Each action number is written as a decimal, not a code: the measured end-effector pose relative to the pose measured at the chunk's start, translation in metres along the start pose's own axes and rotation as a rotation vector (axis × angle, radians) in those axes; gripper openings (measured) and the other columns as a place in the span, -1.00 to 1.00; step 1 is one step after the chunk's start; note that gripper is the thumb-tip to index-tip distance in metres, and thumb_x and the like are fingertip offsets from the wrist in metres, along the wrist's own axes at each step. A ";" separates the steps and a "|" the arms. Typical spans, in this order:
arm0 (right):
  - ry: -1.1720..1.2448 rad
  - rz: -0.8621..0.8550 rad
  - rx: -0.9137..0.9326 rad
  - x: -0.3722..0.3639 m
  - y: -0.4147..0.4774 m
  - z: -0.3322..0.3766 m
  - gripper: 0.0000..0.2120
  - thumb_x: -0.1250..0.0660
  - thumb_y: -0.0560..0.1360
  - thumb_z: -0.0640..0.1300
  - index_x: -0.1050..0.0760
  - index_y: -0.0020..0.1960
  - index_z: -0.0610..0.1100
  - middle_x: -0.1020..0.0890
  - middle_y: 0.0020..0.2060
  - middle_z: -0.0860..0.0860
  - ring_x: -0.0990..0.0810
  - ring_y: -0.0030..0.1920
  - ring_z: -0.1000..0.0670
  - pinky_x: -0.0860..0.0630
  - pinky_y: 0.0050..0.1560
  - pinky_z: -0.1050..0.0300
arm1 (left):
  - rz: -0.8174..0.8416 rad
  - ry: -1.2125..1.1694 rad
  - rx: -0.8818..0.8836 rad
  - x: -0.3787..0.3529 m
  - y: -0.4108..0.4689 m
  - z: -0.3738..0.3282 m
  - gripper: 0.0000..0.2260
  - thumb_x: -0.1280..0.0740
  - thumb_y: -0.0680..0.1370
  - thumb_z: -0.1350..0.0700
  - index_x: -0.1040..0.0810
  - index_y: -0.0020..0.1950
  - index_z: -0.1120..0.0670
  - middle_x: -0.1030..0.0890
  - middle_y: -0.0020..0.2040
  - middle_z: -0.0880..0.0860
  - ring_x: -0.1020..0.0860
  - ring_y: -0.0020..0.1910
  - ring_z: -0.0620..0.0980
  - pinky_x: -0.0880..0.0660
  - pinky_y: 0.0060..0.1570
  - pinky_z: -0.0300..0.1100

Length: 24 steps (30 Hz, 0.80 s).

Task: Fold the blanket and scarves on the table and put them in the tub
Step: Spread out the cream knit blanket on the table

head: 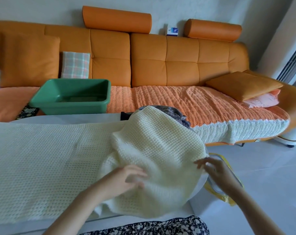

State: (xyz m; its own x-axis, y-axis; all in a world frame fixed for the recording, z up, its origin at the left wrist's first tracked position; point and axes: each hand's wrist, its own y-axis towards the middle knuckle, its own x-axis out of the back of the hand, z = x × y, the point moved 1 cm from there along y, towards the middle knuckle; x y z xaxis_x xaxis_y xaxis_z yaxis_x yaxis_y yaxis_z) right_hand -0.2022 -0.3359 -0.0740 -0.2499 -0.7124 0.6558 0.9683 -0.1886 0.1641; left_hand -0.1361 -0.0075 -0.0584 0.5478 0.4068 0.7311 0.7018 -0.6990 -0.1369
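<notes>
One big cream blanket (42, 158) covers most of the table (67, 118). It lies flat on the left and is heaped into a soft hump on the right, up to the table's rounded end. Its open waffle knit looks light, limp and stretchy rather than slippery. It will likely sag wherever it is unsupported, so the corners and hem are the places to pinch. All the working room is under the cloth, and the near edge and right end are drop-offs. Beyond the far edge stands the green tub (71, 97), mouth up. A dark patterned scarf (171, 112) peeks from behind the hump. The left hand (127, 178) lies spread and loose on the hump. The right hand (215, 168) is at the hem, too blurred to tell whether it pinches.
</notes>
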 end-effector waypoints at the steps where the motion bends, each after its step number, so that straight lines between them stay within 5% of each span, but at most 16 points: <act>1: -0.113 0.111 0.006 -0.006 -0.008 -0.010 -0.62 -0.26 0.48 -0.31 -0.58 -0.27 0.15 -0.65 -0.06 0.23 -0.56 0.03 0.26 -0.47 0.12 0.10 | 0.015 0.036 -0.025 -0.009 -0.003 0.003 -0.67 -0.25 0.48 -0.15 -0.42 0.24 -0.27 -0.26 0.30 -0.37 -0.21 0.31 -0.35 -0.15 0.38 -0.26; 5: -0.129 0.078 0.026 -0.017 -0.020 -0.016 -0.69 -0.32 0.50 -0.23 -0.58 -0.21 0.19 -0.60 0.05 0.25 -0.53 0.14 0.22 -0.46 0.23 0.02 | -0.230 -0.008 -0.073 -0.014 -0.008 0.007 -0.56 -0.12 0.41 -0.28 -0.42 0.26 -0.26 -0.16 0.38 -0.37 -0.09 0.37 -0.37 -0.05 0.36 -0.32; 9: -0.051 -0.118 -0.009 -0.023 0.007 0.017 -0.83 -0.33 0.51 -0.08 -0.54 0.10 0.01 -0.54 0.20 0.04 -0.50 0.24 0.01 -0.41 0.24 0.06 | -0.554 0.029 0.019 0.002 -0.004 0.022 -0.60 -0.22 0.53 -0.09 -0.38 0.37 -0.08 -0.29 0.40 -0.15 -0.21 0.40 -0.18 -0.16 0.40 -0.18; 14: -0.257 -0.051 -0.059 -0.050 0.074 0.053 -0.28 -0.27 0.44 0.24 -0.16 0.49 -0.02 -0.14 0.51 0.00 -0.09 0.50 -0.05 -0.10 0.46 -0.11 | -0.448 -0.067 0.286 0.015 0.012 0.049 -0.49 -0.19 0.57 -0.10 -0.21 0.48 0.02 -0.23 0.48 0.01 -0.20 0.45 -0.02 -0.16 0.41 -0.09; 19: -0.379 -0.020 -0.103 -0.085 0.144 0.078 0.00 -0.23 0.31 0.44 0.16 0.54 0.06 0.07 0.54 0.01 0.14 0.52 -0.11 0.12 0.48 -0.16 | -0.312 -0.278 0.291 0.007 0.029 0.046 -0.39 -0.21 0.54 -0.14 -0.07 0.53 -0.03 -0.14 0.52 -0.01 -0.14 0.47 -0.05 -0.10 0.43 -0.12; 22: -0.520 -0.037 -0.129 -0.106 0.170 0.077 0.03 -0.25 0.25 0.50 0.07 0.53 0.06 -0.17 0.47 -0.05 -0.12 0.46 -0.16 -0.04 0.46 -0.13 | -0.344 -0.355 0.214 0.011 0.034 0.035 -0.49 -0.18 0.58 -0.09 -0.14 0.51 -0.07 -0.16 0.50 -0.10 -0.16 0.46 -0.11 -0.11 0.39 -0.17; 24: -0.636 -0.078 -0.081 -0.115 0.176 0.072 -0.20 -0.30 0.33 0.39 -0.19 0.44 0.03 -0.39 0.30 -0.05 -0.34 0.30 -0.11 -0.27 0.31 -0.03 | -0.358 -0.364 0.175 0.014 0.037 0.030 -0.53 -0.16 0.58 -0.10 -0.19 0.49 -0.12 -0.16 0.49 -0.15 -0.17 0.45 -0.15 -0.12 0.38 -0.20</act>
State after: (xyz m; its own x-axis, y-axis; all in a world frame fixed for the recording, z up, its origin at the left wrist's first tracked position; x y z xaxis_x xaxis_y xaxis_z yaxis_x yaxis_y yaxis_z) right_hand -0.0025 -0.2384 -0.0671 -0.2424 -0.1590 0.9571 0.9377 -0.2915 0.1891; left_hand -0.0891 -0.0097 -0.0734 0.3608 0.8008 0.4781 0.9220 -0.3834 -0.0537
